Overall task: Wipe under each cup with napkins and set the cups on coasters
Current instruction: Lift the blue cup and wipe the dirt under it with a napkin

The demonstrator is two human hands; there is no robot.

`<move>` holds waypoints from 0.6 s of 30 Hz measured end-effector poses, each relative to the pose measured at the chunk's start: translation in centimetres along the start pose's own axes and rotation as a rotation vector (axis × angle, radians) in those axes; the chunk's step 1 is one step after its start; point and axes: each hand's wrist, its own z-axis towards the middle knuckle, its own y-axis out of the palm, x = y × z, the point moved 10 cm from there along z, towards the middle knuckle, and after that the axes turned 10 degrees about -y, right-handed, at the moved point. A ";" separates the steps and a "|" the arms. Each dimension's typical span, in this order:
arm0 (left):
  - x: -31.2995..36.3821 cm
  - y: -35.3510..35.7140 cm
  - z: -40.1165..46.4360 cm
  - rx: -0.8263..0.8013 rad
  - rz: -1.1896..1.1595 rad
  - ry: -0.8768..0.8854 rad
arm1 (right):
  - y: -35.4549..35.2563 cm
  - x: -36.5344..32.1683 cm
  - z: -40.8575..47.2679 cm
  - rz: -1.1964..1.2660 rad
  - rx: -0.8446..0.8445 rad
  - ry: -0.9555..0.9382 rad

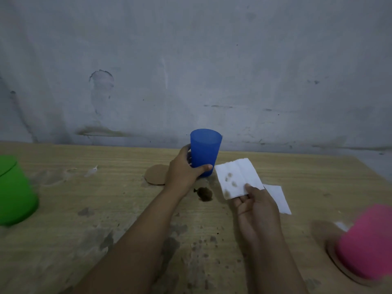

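Left hand: my left hand (182, 174) is wrapped round the lower part of the blue cup (205, 151), thumb across its near side, fingers behind. I judge the cup to be raised just clear of the table (106, 209), upright, at the far middle.

Right hand: my right hand (257, 211) pinches the near edge of a white napkin (237, 177) between thumb and fingers; the sheet already shows brown blots. A second napkin (277, 198) lies flat just right of it.

Spill: a dark brown wet spot (204, 194) sits on the wood just near of the cup, between my two hands.

Coaster: a round cardboard coaster (154, 174) lies just left of the cup, partly hidden by my left hand.

Step in hand: wiping under the blue cup, as I judge it.

How to do it well: I'd keep the cup level and held aside, press a clean part of the napkin flat on the spot, and draw inward so it doesn't smear. Then set the cup squarely on the coaster.

Other cups: green cup (14, 192) far left; pink cup (367, 240) near right, blurred, seemingly on a coaster.
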 end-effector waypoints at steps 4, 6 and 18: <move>-0.2 0.6 0.1 -0.045 0.065 -0.019 | 0.2 0.1 -0.2 -0.019 -0.011 0.014; -0.3 0.8 -0.4 -0.084 0.098 -0.042 | 0.3 -0.1 -0.3 -0.035 -0.019 0.015; -0.3 -4.0 -8.6 0.090 -0.098 -0.096 | 2.8 1.1 -2.4 -0.150 -0.232 0.155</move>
